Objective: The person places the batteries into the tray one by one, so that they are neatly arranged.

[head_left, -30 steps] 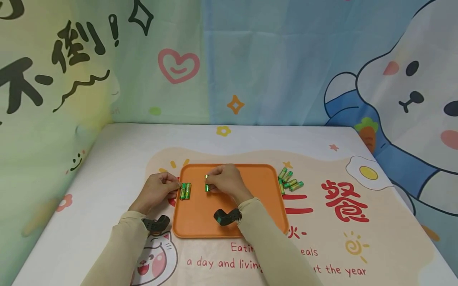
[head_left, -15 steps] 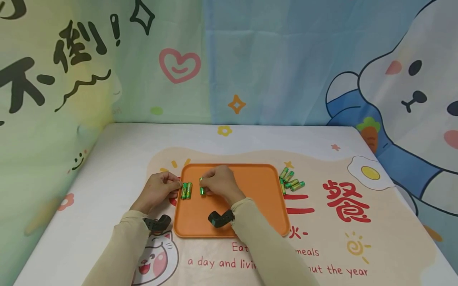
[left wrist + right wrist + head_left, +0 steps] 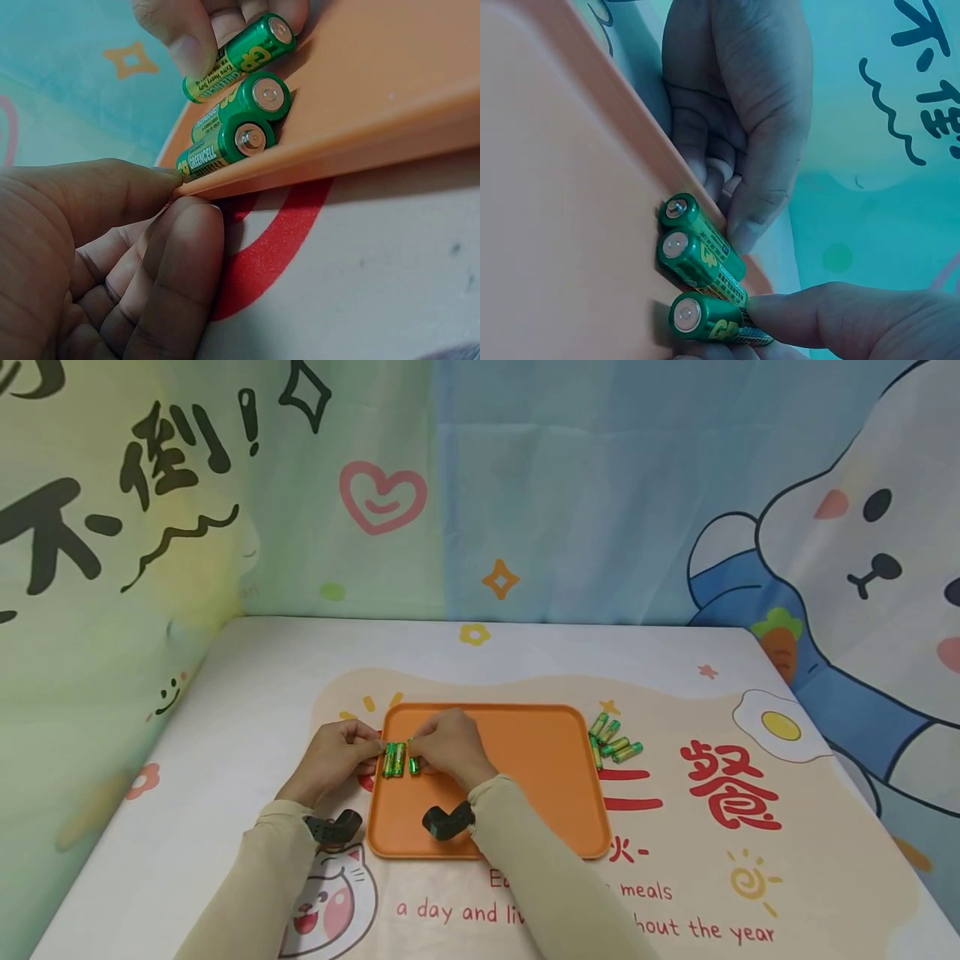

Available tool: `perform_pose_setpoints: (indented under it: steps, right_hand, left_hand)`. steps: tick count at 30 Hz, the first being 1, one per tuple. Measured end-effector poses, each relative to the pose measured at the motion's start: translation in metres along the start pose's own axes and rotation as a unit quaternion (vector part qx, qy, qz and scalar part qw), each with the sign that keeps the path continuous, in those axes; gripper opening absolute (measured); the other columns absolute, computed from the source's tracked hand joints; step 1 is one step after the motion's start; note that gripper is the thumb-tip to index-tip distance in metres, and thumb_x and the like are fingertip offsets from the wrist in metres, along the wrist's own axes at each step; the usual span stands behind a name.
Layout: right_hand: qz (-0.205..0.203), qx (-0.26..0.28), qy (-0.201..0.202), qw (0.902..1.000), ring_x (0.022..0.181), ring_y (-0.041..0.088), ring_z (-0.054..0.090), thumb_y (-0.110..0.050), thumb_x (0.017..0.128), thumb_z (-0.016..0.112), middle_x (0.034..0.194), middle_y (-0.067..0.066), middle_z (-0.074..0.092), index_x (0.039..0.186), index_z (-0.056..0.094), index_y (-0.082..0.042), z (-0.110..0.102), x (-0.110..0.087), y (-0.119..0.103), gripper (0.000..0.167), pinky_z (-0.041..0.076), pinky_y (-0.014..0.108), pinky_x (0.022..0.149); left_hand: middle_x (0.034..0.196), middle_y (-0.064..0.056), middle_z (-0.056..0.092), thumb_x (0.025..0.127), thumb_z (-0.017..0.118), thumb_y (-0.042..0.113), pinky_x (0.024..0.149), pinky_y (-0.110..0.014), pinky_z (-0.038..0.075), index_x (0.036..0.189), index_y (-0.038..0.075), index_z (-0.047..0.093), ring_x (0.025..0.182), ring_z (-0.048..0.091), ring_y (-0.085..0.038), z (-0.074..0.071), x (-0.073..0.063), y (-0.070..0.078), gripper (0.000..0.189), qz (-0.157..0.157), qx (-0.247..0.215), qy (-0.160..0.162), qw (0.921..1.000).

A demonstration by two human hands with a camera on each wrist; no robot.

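Observation:
Two green batteries lie side by side along the left wall of an orange tray (image 3: 543, 777): the outer battery (image 3: 217, 154) against the rim and the inner battery (image 3: 694, 259) touching it. My right hand (image 3: 453, 747) pinches a third green battery (image 3: 705, 319) between thumb and fingers. It lies nearly parallel to the pair, with a small gap between. At the tray's left edge, my left hand (image 3: 333, 762) grips the rim, thumb on top by the outer battery's end and forefinger against the outside. The outer battery shows its nubbed end; the other two show flat ends.
Several more green batteries (image 3: 615, 745) lie loosely on the table just past the tray's right edge. A printed cloth (image 3: 697, 877) covers the table, and a patterned curtain (image 3: 570, 510) stands behind it. Each wrist wears a black camera (image 3: 448, 821).
My right hand has moved left across the tray with its battery, closing most of the gap to the pair. The left hand has stayed at the rim.

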State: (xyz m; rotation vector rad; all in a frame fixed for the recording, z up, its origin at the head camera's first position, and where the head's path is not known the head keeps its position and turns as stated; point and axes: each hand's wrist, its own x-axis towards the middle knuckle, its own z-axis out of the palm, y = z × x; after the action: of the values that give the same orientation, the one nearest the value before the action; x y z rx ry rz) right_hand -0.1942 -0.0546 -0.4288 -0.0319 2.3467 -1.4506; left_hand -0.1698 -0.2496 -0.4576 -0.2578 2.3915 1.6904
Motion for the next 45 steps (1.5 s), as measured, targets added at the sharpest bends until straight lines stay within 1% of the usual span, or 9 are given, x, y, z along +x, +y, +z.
perform_pose_setpoints:
  steps: [7, 15, 23, 27, 33, 40, 45]
  right_hand:
    - [0.002, 0.008, -0.001, 1.0000, 0.063, 0.022, 0.072, -0.003, 0.087, 0.076, 0.079, 0.008, 0.072, 0.084, 0.079, -0.006, 0.0024, -0.0007, -0.0017, 0.005, 0.060, 0.029, 0.057]
    - [-0.002, -0.008, 0.006, 0.9999, 0.062, 0.021, 0.072, -0.004, 0.088, 0.076, 0.077, 0.007, 0.071, 0.085, 0.078, -0.004, 0.0039, -0.0009, -0.0029, 0.003, 0.059, 0.028, 0.055]
    - [-0.002, -0.012, 0.005, 0.9999, 0.061, 0.021, 0.071, -0.003, 0.086, 0.077, 0.075, 0.008, 0.072, 0.080, 0.077, -0.006, 0.0037, -0.0012, -0.0034, 0.007, 0.059, 0.028, 0.055]
    - [-0.001, -0.012, 0.004, 0.9999, 0.060, 0.021, 0.071, -0.003, 0.086, 0.077, 0.075, 0.008, 0.072, 0.080, 0.077, -0.006, 0.0038, -0.0010, -0.0035, 0.007, 0.059, 0.028, 0.054]
    - [-0.002, -0.001, 0.004, 1.0000, 0.062, 0.020, 0.072, -0.003, 0.087, 0.077, 0.076, 0.008, 0.072, 0.087, 0.078, -0.002, 0.0042, -0.0006, -0.0023, 0.001, 0.059, 0.027, 0.056]
    - [-0.011, 0.002, 0.010, 0.9999, 0.063, 0.021, 0.073, -0.004, 0.087, 0.078, 0.076, 0.008, 0.073, 0.091, 0.078, -0.001, 0.0044, -0.0017, -0.0013, 0.004, 0.060, 0.028, 0.056]
    - [-0.017, 0.011, 0.009, 0.9998, 0.067, 0.021, 0.073, -0.008, 0.089, 0.079, 0.085, 0.008, 0.074, 0.099, 0.078, -0.002, 0.0030, -0.0029, 0.0022, 0.012, 0.061, 0.030, 0.060]
  left_hand:
    - [0.079, -0.003, 0.069, 0.096, 0.068, 0.007, 0.063, -0.022, 0.058, 0.107, -0.008, 0.067, 0.067, 0.065, -0.009, 0.0000, 0.0011, -0.0013, 0.018, 0.003, 0.004, -0.002, 1.0000]
    - [0.081, -0.005, 0.069, 0.097, 0.068, 0.007, 0.063, -0.022, 0.058, 0.107, -0.007, 0.066, 0.068, 0.065, -0.009, -0.0002, 0.0014, -0.0017, 0.018, 0.001, 0.007, -0.001, 1.0000]
    - [0.080, -0.004, 0.069, 0.096, 0.067, 0.007, 0.063, -0.021, 0.058, 0.107, -0.008, 0.066, 0.067, 0.065, -0.009, -0.0005, 0.0018, -0.0025, 0.018, 0.001, 0.002, 0.000, 1.0000]
    - [0.080, -0.004, 0.069, 0.096, 0.067, 0.006, 0.062, -0.021, 0.058, 0.106, -0.008, 0.066, 0.066, 0.065, -0.010, -0.0002, 0.0009, -0.0018, 0.017, 0.002, 0.003, -0.001, 1.0000]
    - [0.078, -0.003, 0.068, 0.096, 0.067, 0.006, 0.062, -0.021, 0.058, 0.106, -0.008, 0.066, 0.065, 0.065, -0.009, 0.0003, 0.0001, 0.0006, 0.017, 0.001, -0.003, -0.003, 1.0000]
    - [0.077, -0.003, 0.068, 0.097, 0.068, 0.004, 0.060, -0.020, 0.057, 0.107, -0.011, 0.064, 0.065, 0.063, -0.008, -0.0001, 0.0009, -0.0002, 0.019, 0.008, -0.021, -0.007, 0.9997]
    - [0.078, -0.002, 0.069, 0.097, 0.068, 0.005, 0.062, -0.021, 0.057, 0.106, -0.009, 0.065, 0.066, 0.064, -0.008, -0.0004, 0.0013, -0.0015, 0.018, 0.006, -0.017, -0.004, 0.9998]
